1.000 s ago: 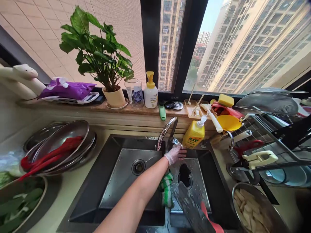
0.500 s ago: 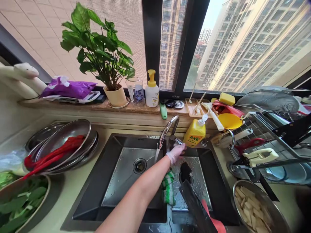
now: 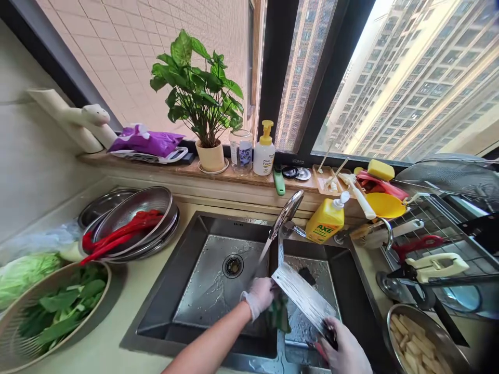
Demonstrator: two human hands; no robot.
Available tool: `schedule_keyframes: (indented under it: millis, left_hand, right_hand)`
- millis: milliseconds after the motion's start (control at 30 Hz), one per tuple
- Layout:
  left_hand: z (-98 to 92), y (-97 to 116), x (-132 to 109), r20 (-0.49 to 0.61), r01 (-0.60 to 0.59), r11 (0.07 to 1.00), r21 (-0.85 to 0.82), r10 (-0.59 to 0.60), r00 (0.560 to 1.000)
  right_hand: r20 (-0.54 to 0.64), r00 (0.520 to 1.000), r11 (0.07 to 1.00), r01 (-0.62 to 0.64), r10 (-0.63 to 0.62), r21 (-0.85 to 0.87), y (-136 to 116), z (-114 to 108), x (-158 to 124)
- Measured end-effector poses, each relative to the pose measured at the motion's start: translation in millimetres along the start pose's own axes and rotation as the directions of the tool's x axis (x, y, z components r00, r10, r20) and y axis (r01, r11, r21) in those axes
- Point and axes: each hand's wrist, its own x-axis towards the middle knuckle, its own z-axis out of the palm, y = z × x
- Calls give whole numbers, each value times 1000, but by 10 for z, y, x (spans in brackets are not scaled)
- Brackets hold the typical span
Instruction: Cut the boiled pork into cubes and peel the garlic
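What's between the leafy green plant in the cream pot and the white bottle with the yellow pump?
A clear cylindrical jar on the brown windowsill, in the head view.

Clockwise from the middle of the view, a yellow sponge [image 3: 380, 170] showed at three o'clock, and a yellow detergent bottle [image 3: 325, 221] with green lettering and a white pump near four. At five, the cleaver [image 3: 306, 297] was silvery with pale streaks; the left hand [image 3: 259, 297] and right hand [image 3: 345, 344] wore cloudy whitish gloves. Towards six, the cloth [image 3: 281, 317] looked dark green. At eight were glossy red gloves [image 3: 125, 234] and green leaves [image 3: 64, 305] in a tan basket [image 3: 102, 280]. A packet [image 3: 156, 142] at ten was vivid purple, the plant [image 3: 195, 78] at eleven bright green in a cream pot [image 3: 210, 157].
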Motion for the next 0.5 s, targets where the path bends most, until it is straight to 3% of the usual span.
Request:
schedule_keyframes:
  millis: [133,233,300,400,500]
  left_hand:
    - [-379,-97,-476,-15,-77,991,-110,75,997]
    - [-642,-238,-882,-73,-86,943,-323,66,995]
    - [-796,-303,-1048,-123,-69,861,-503,7,992]
    - [-984,-333,-1070,-233,-103,792,-602,-51,971]
    - [-1104,-298,-882,-373,-101,931,-350,-40,927]
  right_hand:
    - [-26,979,947,190,-203,-261,-362,-16,518]
    - [22,935,827,323,-353,-460,-635,62,793]
    - [49,889,729,405,-456,-552,-803,156,928]
    - [92,789,604,534,-607,-592,-1072,299,1073]
    - [141,682,499,644,-717,-580,-1372,360,1176]
